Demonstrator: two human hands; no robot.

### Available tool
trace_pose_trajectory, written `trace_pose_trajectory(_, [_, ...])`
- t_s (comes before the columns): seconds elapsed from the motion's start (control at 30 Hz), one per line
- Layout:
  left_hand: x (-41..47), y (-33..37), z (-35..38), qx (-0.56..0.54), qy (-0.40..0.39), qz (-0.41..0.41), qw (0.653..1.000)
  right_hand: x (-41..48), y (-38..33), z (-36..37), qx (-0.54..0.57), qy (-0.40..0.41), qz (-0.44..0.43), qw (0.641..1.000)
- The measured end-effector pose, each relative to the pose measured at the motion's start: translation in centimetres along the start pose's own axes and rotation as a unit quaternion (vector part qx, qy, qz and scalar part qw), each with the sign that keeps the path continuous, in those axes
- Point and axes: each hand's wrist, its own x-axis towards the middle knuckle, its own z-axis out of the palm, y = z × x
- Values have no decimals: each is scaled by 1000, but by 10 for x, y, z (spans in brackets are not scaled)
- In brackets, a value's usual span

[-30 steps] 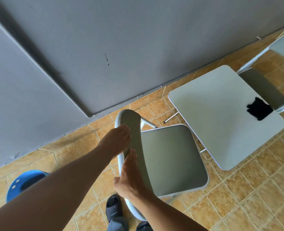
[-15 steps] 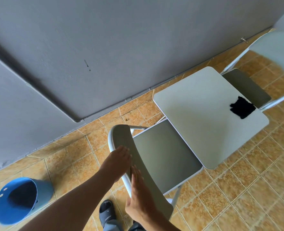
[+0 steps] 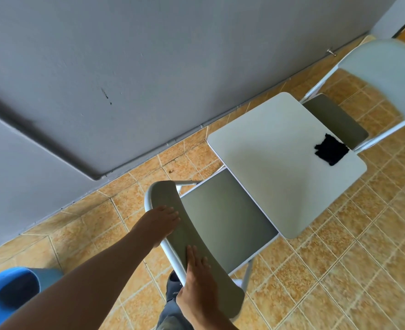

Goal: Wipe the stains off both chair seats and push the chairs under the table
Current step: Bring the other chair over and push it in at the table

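Both hands flat, fingers spread, on near chair (image 3: 225,222) backrest; left hand (image 3: 161,220), right hand (image 3: 196,282). Seat partly under table (image 3: 280,163) at 2 o'clock. Risk: hard shove w/ open palms jolts table.

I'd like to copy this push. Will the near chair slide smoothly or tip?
The near chair probably slides easily: thin tube frame on smooth floor tiles. Pushing high on the backrest, where the left hand and right hand rest, might tilt it forward if a leg catches a grout line.

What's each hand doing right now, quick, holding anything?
Left hand: open, fingers draped over the chair backrest, not clenched.
Right hand: open, flat against the backrest, holding nothing.
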Motion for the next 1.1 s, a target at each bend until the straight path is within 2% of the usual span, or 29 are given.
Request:
trace_pose_trajectory(0.13, [9, 3, -3, 21, -2, -19, 1000, 6, 8, -8, -3, 17, -8, 1000])
trace_pose_trajectory(0.27, [11, 5, -14, 18, 7, -23, 1000, 10, 15, -16, -14, -2, -15, 1000])
trace_pose_trajectory(0.43, [20, 4, -16, 30, -45, -34, 998, 15, 18, -21, -8, -2, -25, 1000])
trace_pose_trajectory(0.73, [40, 26, -34, 50, -36, -79, 995, 22, 51, -49, 15, 15, -37, 999])
trace_pose_trajectory(0.87, [45, 21, -35, 53, -30, -42, 997, 21, 62, -55, 48, -1, -8, 999])
trace_pose_trajectory(1.1, [57, -2, -39, 55, -97, 31, 993, 35, 52, -50, 58, 3, -41, 997])
